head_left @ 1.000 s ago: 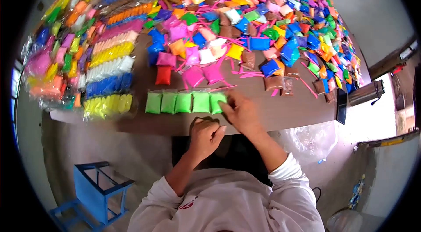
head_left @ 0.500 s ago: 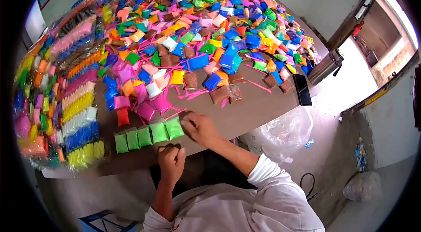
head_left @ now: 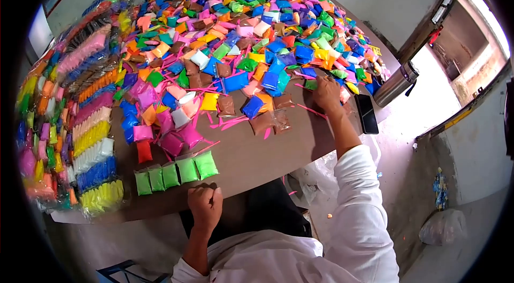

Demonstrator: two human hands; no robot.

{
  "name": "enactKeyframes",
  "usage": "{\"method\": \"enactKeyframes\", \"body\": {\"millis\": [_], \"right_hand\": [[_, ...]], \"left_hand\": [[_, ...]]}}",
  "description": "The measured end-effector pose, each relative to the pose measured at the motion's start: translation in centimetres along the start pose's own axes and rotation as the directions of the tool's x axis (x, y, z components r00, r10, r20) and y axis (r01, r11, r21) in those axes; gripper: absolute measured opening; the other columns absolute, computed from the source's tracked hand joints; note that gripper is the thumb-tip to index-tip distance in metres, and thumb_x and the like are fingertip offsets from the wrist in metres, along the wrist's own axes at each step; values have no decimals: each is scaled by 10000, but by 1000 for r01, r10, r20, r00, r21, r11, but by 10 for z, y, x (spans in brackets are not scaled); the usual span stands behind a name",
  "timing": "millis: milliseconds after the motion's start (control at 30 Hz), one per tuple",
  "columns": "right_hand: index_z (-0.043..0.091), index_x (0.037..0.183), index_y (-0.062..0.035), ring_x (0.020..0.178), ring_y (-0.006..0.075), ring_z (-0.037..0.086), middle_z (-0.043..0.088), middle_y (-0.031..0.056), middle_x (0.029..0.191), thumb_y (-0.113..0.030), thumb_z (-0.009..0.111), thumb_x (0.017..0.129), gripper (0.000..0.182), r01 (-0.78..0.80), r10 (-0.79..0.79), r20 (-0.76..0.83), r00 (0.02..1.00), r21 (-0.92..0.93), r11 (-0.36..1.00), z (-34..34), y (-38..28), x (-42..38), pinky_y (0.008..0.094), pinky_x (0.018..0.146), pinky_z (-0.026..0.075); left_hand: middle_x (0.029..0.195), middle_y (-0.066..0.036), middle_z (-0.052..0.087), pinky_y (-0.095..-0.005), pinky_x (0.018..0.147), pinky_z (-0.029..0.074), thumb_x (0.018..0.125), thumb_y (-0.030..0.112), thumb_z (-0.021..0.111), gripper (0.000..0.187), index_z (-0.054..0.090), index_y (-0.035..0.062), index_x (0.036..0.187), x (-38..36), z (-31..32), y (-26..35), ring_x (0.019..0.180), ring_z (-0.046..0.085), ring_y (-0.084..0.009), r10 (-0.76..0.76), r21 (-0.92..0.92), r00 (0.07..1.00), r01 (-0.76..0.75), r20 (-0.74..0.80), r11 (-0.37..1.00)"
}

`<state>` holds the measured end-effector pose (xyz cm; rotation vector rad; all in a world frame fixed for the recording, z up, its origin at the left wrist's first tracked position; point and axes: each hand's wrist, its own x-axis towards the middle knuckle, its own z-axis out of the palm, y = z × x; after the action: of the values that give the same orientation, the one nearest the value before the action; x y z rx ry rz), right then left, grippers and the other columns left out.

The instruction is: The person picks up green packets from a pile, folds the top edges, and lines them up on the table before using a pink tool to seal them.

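Observation:
A row of several light green clay packets [head_left: 175, 173] lies near the front edge of the brown table [head_left: 257, 149]. My left hand [head_left: 205, 204] rests as a closed fist at the table edge just below that row, with nothing seen in it. My right hand [head_left: 326, 93] is stretched out to the right side of the big heap of mixed-colour packets [head_left: 241, 31], fingers down on a green packet [head_left: 311, 84] at the heap's edge. Whether the fingers have closed on it is not visible.
Bagged strips of sorted packets [head_left: 88, 138] lie stacked along the left side. Pink plastic sticks [head_left: 235, 120] are scattered among the packets. A black phone [head_left: 367, 114] and a steel flask [head_left: 396, 83] sit at the table's right edge. A clear plastic bag [head_left: 321, 176] hangs below it.
My right hand left the end of the green row and reached far right to the heap's edge. The left fist stayed at the table edge. The view tilted from the first frame.

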<state>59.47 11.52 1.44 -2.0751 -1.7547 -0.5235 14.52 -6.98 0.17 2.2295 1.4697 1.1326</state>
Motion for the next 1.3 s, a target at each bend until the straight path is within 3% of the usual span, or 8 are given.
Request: {"method": "enactKeyframes", "body": {"millis": [267, 400, 533, 600, 867, 1033, 1233, 1300], "right_hand": [[671, 1105, -69, 1144, 316, 553, 642, 118, 1174, -125, 661, 726, 383, 117, -116, 122, 986, 6, 993, -24, -6, 15, 441, 1015, 384], [637, 1207, -82, 1100, 344, 544, 607, 157, 1196, -213, 773, 659, 579, 83, -101, 61, 993, 242, 967, -54, -30, 9, 438, 1020, 392], [588, 1217, -63, 1107, 236, 569, 586, 95, 1129, -112, 740, 705, 537, -55, -145, 127, 981, 906, 420, -93, -91, -37, 349, 904, 489], [576, 1225, -62, 1123, 206, 564, 565, 78, 1210, -50, 717, 702, 542, -89, -295, 179, 939, 951, 295, -100, -119, -67, 337, 894, 489], [660, 1104, -97, 1085, 275, 578, 585, 92, 1160, 22, 669, 635, 485, 97, -704, 167, 690, 943, 318, -134, -218, -136, 344, 875, 489], [652, 1084, -87, 976, 245, 606, 617, 79, 1098, 56, 599, 604, 503, 49, -654, 39, 755, 992, 116, -134, -237, -141, 284, 805, 472], [593, 1199, -29, 1090, 172, 576, 611, 69, 1186, 101, 514, 638, 581, -241, -771, 154, 618, 970, 1, -133, -233, -145, 280, 902, 447], [577, 1249, -15, 1144, 137, 543, 588, 56, 1259, 125, 490, 691, 582, -514, -731, 306, 610, 855, -71, -133, -238, -151, 268, 924, 444]], "left_hand": [[543, -80, 399, -396, 626, 358, 797, 80, 664, 348, 391, 82, 581, 0, 0, -1, 541, 457, -298, 9, -6, 1000, -9, 1, 1000], [542, -74, 397, -392, 620, 350, 796, 78, 670, 350, 392, 85, 584, -1, 0, -2, 533, 453, -287, 3, -23, 1000, -3, -18, 1000], [546, -74, 405, -390, 607, 347, 804, 104, 657, 336, 399, 81, 590, 4, -7, 3, 525, 453, -280, -15, -94, 1000, 15, 10, 995], [550, -82, 414, -392, 590, 348, 806, 118, 650, 324, 409, 73, 594, 6, -12, 4, 527, 459, -284, -34, -109, 999, 37, 31, 993], [567, -110, 477, -396, 541, 353, 802, 186, 652, 279, 488, 34, 635, 9, -22, -1, 535, 485, -291, -41, -330, 990, 83, 133, 940], [568, -55, 483, -373, 581, 349, 772, 257, 728, 316, 514, 57, 654, 6, -26, -3, 539, 467, -252, -61, -361, 983, 122, 174, 925], [582, -57, 482, -363, 605, 337, 785, 315, 742, 346, 523, 64, 691, 9, -31, -3, 547, 464, -249, 27, -351, 980, 45, 196, 935], [584, -59, 482, -361, 606, 334, 791, 328, 741, 353, 527, 65, 693, 9, -28, -3, 549, 468, -249, 30, -330, 982, 35, 188, 943]]}}
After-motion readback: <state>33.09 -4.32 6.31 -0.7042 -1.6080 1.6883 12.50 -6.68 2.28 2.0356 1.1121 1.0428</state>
